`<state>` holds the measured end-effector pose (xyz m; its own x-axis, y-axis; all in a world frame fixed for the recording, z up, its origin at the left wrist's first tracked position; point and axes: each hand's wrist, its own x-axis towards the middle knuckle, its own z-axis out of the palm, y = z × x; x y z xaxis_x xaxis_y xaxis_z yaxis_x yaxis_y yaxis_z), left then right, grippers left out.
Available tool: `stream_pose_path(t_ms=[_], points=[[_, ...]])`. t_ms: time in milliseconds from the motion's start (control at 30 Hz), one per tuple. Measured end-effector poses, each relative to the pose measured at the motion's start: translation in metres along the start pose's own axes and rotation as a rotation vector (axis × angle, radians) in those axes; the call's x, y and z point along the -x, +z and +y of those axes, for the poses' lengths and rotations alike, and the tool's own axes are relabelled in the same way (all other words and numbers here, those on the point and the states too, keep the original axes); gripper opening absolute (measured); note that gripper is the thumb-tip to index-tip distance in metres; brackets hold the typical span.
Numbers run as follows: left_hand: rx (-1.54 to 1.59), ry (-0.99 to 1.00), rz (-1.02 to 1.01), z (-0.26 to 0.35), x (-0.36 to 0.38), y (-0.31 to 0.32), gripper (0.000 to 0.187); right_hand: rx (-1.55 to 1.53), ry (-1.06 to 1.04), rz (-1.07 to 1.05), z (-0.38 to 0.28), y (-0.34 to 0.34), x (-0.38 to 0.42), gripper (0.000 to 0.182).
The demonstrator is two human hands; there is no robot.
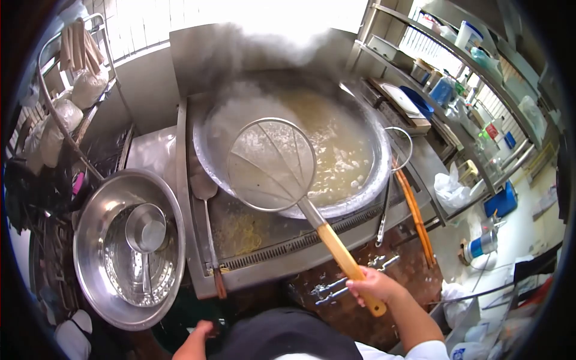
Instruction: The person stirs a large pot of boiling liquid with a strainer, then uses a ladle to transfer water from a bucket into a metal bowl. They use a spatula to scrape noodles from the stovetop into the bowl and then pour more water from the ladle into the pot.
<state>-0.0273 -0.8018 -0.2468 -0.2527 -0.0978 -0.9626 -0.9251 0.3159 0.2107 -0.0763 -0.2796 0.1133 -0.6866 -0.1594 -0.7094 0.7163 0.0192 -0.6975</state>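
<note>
My right hand (375,287) is closed round the wooden handle of a skimmer (273,162). Its round mesh head, framed in metal wire, is held over the near left part of a large round pot (384,180). Pale, bubbling liquid (336,138) fills the pot, and steam rises at the back. Low at my left side, my left hand (203,329) has its fingers curled in, with nothing visible in them. It is nearest to a wide steel basin (84,264), in which lies a long-handled steel ladle (146,228).
A metal spatula (207,222) with a wooden handle lies on the stove (234,231), left of the pot. Orange-brown sticks (414,213) lean at the right. Shelves (420,36) hold containers and bags. A rack with bags (66,114) stands at left; the floor (360,285) looks wet.
</note>
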Motion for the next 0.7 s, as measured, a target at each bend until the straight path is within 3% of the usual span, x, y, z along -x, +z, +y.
stream_pose_path(t_ms=[167, 267, 333, 500, 633, 700], points=[[-0.011, -0.039, -0.026, -0.017, -0.008, -0.007, 0.028, 0.063, -0.179, 0.279, 0.100, 0.001, -0.006, 0.032], [-0.051, -0.041, -0.052, -0.015, -0.009, -0.012, 0.027, 0.512, -0.406, 0.548, 0.119, 0.018, -0.002, 0.037], [-0.092, -0.024, 0.042, -0.009, -0.009, -0.013, 0.026, 0.581, -0.408, 0.596, 0.114, 0.031, 0.004, 0.038], [-0.063, 0.047, 0.027, 0.003, -0.004, -0.013, 0.022, 0.731, -0.391, 0.691, 0.099, 0.042, 0.019, 0.037], [-0.029, 0.106, 0.007, -0.002, -0.006, -0.010, 0.018, 0.544, -0.395, 0.565, 0.111, 0.027, 0.021, 0.035], [-0.042, 0.135, -0.001, -0.005, -0.006, -0.014, 0.018, 0.733, -0.251, 0.687, 0.104, 0.025, 0.023, 0.034]])
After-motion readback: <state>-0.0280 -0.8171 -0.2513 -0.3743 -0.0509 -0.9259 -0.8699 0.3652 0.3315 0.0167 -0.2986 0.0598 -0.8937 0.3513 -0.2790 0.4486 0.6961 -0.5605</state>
